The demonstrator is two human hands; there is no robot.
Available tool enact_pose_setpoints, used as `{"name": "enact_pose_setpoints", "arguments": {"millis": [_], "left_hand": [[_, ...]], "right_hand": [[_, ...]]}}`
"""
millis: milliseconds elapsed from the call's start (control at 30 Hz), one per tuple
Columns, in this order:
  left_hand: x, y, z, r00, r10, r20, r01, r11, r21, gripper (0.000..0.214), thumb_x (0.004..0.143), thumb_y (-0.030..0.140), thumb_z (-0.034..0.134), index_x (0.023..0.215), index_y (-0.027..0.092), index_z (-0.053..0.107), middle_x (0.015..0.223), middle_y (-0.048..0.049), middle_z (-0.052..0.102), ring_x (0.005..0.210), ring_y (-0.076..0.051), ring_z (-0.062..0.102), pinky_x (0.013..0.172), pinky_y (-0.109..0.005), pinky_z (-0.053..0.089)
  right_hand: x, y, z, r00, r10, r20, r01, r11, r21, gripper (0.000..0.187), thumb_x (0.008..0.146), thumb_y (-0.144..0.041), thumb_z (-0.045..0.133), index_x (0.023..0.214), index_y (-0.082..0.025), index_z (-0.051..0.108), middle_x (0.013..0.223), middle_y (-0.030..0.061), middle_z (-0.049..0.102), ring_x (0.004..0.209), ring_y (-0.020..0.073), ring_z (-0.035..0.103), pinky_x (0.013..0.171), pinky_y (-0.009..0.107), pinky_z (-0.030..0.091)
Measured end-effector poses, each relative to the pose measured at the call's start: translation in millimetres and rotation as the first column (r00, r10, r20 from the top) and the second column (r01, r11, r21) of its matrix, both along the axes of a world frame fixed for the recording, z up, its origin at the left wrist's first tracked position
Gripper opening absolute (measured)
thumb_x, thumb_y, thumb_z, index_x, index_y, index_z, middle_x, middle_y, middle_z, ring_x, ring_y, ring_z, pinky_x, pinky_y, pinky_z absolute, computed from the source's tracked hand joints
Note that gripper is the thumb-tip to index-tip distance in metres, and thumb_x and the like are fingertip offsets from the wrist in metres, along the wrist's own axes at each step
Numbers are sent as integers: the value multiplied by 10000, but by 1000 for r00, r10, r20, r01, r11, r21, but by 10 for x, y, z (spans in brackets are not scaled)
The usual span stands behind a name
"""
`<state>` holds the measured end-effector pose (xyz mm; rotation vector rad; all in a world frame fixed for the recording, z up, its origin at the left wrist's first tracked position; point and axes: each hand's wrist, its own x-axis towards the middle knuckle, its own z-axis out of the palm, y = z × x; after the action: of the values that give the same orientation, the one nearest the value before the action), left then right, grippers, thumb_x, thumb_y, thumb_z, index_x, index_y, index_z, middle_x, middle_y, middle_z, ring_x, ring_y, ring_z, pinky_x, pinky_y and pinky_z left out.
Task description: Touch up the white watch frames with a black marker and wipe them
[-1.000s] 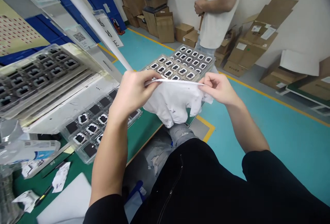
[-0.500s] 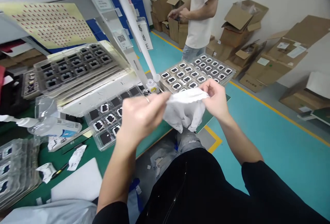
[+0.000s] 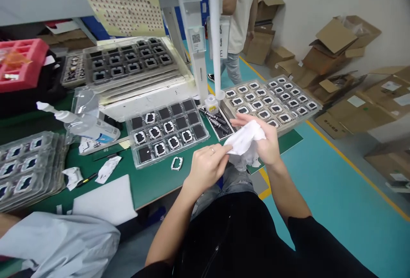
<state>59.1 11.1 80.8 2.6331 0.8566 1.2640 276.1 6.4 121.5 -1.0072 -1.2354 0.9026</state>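
A white fabric glove [image 3: 244,138] hangs between my two hands, bunched up, above the table's front edge. My left hand [image 3: 208,165], with a ring on one finger, pinches its left edge between thumb and fingers. From the right, my right hand [image 3: 268,143] grips the other side; its fingers reach behind the fabric and are partly hidden. Beyond the hands lies a clear tray [image 3: 136,125] with white-rimmed frames in some of its compartments. One loose frame [image 3: 177,163] lies on the green table [image 3: 153,184] left of my left hand.
Filled trays [image 3: 282,128] stand behind my right hand, beside a white post [image 3: 216,56] and a small box of pens [image 3: 221,126]. A pump bottle [image 3: 92,128] and stacked trays [image 3: 32,171] are at left. A co-worker's sleeve [image 3: 64,244] is lower left; another person [image 3: 237,26] stands behind.
My view has turned left. My left hand has come closer to my right hand, and the glove is now more bunched. The standing person has shifted and lowered an arm.
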Motion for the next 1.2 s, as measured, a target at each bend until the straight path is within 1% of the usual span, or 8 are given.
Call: {"name": "enact_pose_setpoints", "arguments": {"millis": [200,367,467,600,700,933,1067,1200], "left_hand": [[179,-54,-158,999,-14,31,13,1000,7,192,1185,182,573,1198,185,765,774,-4,755,709,-181,741,652,-342,491],[251,-148,-319,994,99,38,-100,995,19,217,1191,183,568,1131,174,776,749,-13,747,670,-181,719,629,-347,473],[180,-207,-386,985,142,94,-139,990,-34,161,1174,204,635,1196,182,794,768,-14,757,695,-184,729,669,-332,522],[-154,-268,-540,924,286,253,-261,957,-127,148,1113,161,736,1241,213,788,948,-51,845,832,-194,785,784,-327,607],[-546,-315,-730,794,516,321,-502,855,-130,197,1076,143,783,1256,222,789,1016,-73,854,895,-215,790,812,-342,625],[-1120,-377,-1100,560,827,55,-775,547,-316,522,1023,538,858,1423,214,771,1327,-195,761,1230,-380,700,1091,-553,604],[-1127,-366,-1163,585,811,-14,-754,538,-377,640,1009,601,855,1487,192,741,1416,-214,710,1310,-408,647,1142,-572,579],[-1117,-388,-1169,610,791,-43,-749,558,-358,563,1008,583,871,1406,196,781,1417,-206,715,1315,-399,655,1093,-535,605]], "right_hand": [[-215,138,130,942,31,-333,-76,990,-121,276,988,-498,740,1085,-260,840,901,50,885,807,242,838,803,417,727],[-367,317,216,901,98,-422,-188,966,-177,385,969,-525,801,752,-263,620,523,-103,320,452,81,206,446,242,216],[-426,527,184,953,34,-300,-90,980,-175,467,957,-568,851,768,-277,540,581,-121,229,498,80,125,480,264,122],[-398,991,72,989,-143,28,146,985,-95,581,797,-476,1019,868,-305,468,623,-121,353,539,99,267,511,265,174],[-322,1409,6,902,-308,304,317,948,22,593,765,-325,1027,788,-279,436,705,-82,410,641,107,331,546,262,236],[-383,2088,-174,924,-270,271,368,823,-433,600,854,-175,923,696,-273,352,627,-79,349,576,91,328,500,243,245],[-529,2171,-316,928,-284,241,372,720,-586,242,1027,-372,860,995,-176,722,954,38,745,812,168,709,698,290,611],[-655,2161,-382,926,-311,215,372,641,-671,459,1107,-482,773,1476,-219,704,1506,121,732,1289,278,762,1091,524,698]]}}
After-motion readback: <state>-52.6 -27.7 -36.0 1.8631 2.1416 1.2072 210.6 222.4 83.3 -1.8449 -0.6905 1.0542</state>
